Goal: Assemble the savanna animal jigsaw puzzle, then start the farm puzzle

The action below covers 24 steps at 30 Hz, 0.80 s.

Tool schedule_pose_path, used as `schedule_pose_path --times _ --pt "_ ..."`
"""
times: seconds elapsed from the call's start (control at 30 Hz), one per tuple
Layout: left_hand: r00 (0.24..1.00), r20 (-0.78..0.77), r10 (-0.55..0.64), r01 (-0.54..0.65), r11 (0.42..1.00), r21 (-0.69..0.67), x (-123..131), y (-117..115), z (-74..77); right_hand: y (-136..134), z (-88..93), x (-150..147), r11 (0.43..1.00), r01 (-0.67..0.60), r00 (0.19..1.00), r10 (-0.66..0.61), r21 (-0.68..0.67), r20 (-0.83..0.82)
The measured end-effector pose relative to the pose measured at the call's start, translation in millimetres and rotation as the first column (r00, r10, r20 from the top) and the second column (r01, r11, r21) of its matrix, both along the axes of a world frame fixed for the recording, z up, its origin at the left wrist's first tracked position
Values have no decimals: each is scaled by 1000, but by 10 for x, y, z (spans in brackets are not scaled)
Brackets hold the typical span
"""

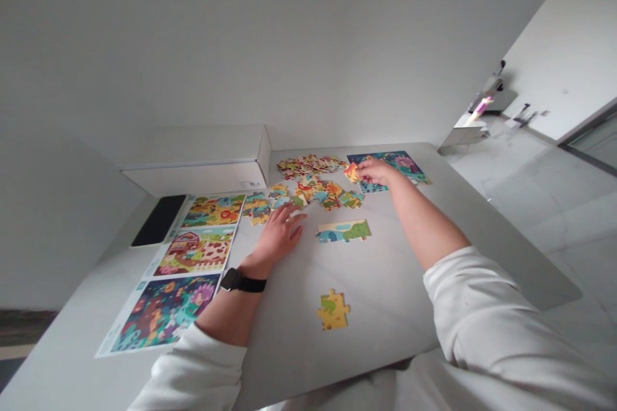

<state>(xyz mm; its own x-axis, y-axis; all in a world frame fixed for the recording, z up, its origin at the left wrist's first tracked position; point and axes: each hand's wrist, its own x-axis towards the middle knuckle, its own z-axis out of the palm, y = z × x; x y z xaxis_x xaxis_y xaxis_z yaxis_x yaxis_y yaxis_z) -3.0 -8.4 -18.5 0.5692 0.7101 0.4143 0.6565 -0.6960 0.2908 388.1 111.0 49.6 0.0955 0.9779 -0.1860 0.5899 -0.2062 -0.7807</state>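
Head view: I pinch an orange puzzle piece [351, 172] in my right hand [376, 171], beyond the joined strip [343, 232]; my left hand [283, 230] lies open, fingers spread, left of it. I appear to be picking out pieces; the next move likely calls for matching edges. The piece juts leftward, its long axis unclear; the strip's runs left to right.

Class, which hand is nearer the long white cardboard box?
Left. The left hand is in front and slightly right of the long white cardboard box; the right hand is well off to its right.
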Motion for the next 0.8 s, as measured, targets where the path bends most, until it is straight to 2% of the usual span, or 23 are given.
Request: schedule_pose_path --times 0.07,0.13,0.2,0.23,0.33,0.43,0.67,0.8 --pt "1000 -6 1 -1 1000 0 -4 7 -7 -31 4 -11 996 61 992 -67 63 111" --pt "1000 -13 2 -2 1000 -3 -9 13 -11 -100 -3 -41 979 98 950 -145 176 278" --pt "1000 -17 1 -1 1000 -6 -11 16 -12 -224 -38 -96 973 46 912 -133 225 389" --pt "1000 -19 -2 2 1000 -7 -11 16 -12 -306 -68 -132 979 -5 908 -81 205 410" --pt "1000 -27 -9 9 1000 -3 -5 15 -15 -585 -197 -251 981 -157 888 89 116 451" --pt "1000 -26 -1 1 1000 10 -3 16 -26 -826 -327 -300 964 -236 841 138 126 523" --pt "1000 -4 -25 25 1000 9 -19 31 -46 -1027 -398 -64 980 -184 857 123 74 501" --pt "1000 -11 -23 24 999 21 -18 35 -52 -1032 -419 -36 978 -175 858 93 117 504"
